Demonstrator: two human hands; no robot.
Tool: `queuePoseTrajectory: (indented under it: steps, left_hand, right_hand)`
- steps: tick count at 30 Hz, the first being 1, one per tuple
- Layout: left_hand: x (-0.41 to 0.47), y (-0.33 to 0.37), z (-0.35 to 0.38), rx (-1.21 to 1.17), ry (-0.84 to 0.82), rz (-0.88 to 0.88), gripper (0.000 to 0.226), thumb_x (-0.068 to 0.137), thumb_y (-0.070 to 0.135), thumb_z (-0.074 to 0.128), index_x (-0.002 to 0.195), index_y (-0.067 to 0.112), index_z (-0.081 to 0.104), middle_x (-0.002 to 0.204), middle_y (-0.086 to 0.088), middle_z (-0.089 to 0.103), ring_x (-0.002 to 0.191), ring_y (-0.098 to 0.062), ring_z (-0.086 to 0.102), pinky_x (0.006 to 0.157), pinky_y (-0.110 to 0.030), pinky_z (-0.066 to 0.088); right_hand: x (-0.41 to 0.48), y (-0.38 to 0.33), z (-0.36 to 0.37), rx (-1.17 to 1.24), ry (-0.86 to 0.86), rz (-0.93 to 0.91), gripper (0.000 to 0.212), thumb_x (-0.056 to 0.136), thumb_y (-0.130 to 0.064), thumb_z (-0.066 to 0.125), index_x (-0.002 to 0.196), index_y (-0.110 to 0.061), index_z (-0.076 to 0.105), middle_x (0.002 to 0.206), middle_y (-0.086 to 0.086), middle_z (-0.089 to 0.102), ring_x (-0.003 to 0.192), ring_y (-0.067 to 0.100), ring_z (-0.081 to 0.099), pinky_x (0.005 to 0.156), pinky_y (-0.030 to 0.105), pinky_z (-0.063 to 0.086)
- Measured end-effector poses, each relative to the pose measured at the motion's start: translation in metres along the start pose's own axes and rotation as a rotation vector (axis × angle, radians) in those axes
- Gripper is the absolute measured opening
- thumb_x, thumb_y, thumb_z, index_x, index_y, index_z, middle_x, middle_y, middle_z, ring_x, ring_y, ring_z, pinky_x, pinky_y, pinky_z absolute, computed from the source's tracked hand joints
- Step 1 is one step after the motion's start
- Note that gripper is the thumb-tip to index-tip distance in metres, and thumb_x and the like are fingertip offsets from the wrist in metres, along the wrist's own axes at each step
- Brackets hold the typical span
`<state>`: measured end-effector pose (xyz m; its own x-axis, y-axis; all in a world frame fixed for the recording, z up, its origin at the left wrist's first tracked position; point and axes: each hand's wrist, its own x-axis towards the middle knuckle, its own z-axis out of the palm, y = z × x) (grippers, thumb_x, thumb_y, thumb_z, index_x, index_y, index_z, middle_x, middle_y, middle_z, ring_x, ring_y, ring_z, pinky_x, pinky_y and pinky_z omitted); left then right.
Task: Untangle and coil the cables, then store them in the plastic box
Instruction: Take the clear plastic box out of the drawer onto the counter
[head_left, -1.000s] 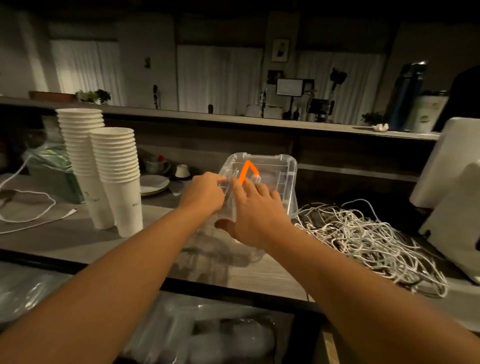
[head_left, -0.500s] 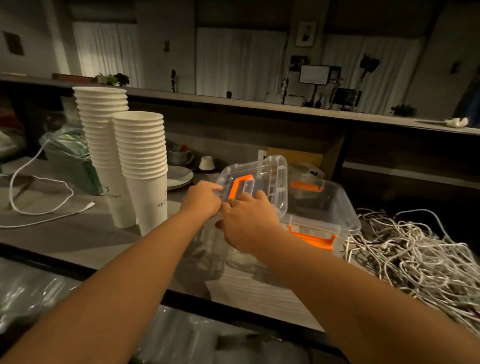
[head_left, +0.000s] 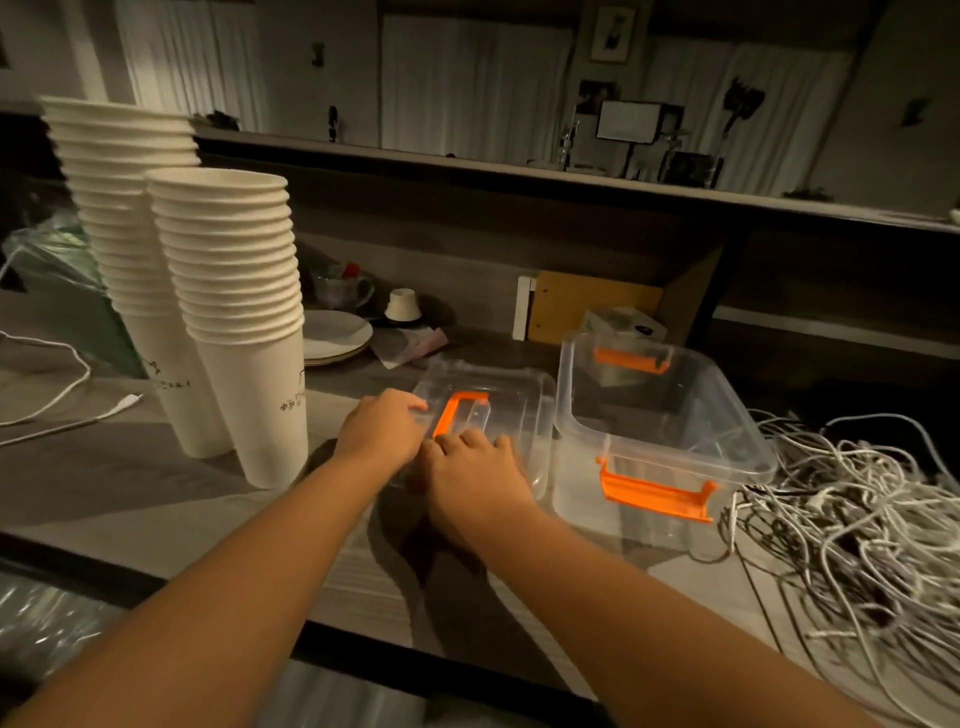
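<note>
Gripping the lid (head_left: 511, 387) by its near edge, left hand (head_left: 382, 423) and right hand (head_left: 470, 470) hold it beside the open box (head_left: 582, 493). Cables (head_left: 857, 525) lie tangled just right: probably light, limp, snaggy; best taken by 1 plug end.

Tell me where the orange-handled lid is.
Head view, centre: the lid lies on the counter between the paper cup stacks to its left and the open plastic box to its right, held by left hand and right hand.

The tangled cables (head_left: 852, 525) run off the picture's right edge.
</note>
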<state>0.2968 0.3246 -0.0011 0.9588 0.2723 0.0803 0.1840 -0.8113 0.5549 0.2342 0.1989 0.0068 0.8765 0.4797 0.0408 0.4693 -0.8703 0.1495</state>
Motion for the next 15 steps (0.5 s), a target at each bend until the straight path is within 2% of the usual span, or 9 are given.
queuePoseTrajectory:
  steps: [3,7,12,15]
  left_hand:
    - [-0.001,0.009,0.012,0.060,0.002,-0.006,0.033,0.098,0.019,0.056,0.124,0.035,0.068,0.134,-0.006,0.063,0.120,-0.027,0.059,0.097,-0.041,0.053]
    - [-0.008,0.013,0.021,0.117,0.012,-0.043,0.038,0.100,0.019,0.053,0.135,0.035,0.059,0.132,-0.012,0.057,0.117,-0.026,0.056,0.092,-0.041,0.052]
    - [-0.025,0.020,0.003,0.223,-0.020,0.040,0.050,0.100,0.023,0.057,0.147,0.036,0.047,0.148,-0.003,0.048,0.135,-0.030,0.039,0.103,-0.046,0.044]
    - [-0.049,0.033,-0.014,0.261,-0.053,0.047,0.053,0.097,0.020,0.063,0.144,0.039,0.048,0.148,-0.002,0.049,0.137,-0.029,0.037,0.104,-0.046,0.043]
  right_hand:
    - [0.001,0.011,0.011,0.134,-0.075,0.043,0.045,0.102,-0.034,0.046,0.146,-0.022,0.041,0.147,0.005,0.046,0.133,0.030,0.039,0.108,0.049,0.029]
    - [-0.001,0.018,0.019,0.212,-0.051,0.040,0.045,0.102,-0.038,0.046,0.145,-0.027,0.042,0.146,0.002,0.046,0.132,0.026,0.038,0.107,0.043,0.028]
    - [-0.018,0.023,0.005,0.317,0.047,0.028,0.048,0.102,-0.030,0.047,0.149,-0.020,0.039,0.155,0.002,0.040,0.144,0.024,0.028,0.119,0.044,0.022]
    - [-0.038,0.024,-0.013,0.327,0.088,0.019,0.053,0.101,-0.026,0.052,0.151,-0.015,0.038,0.155,0.006,0.041,0.144,0.026,0.031,0.120,0.042,0.027]
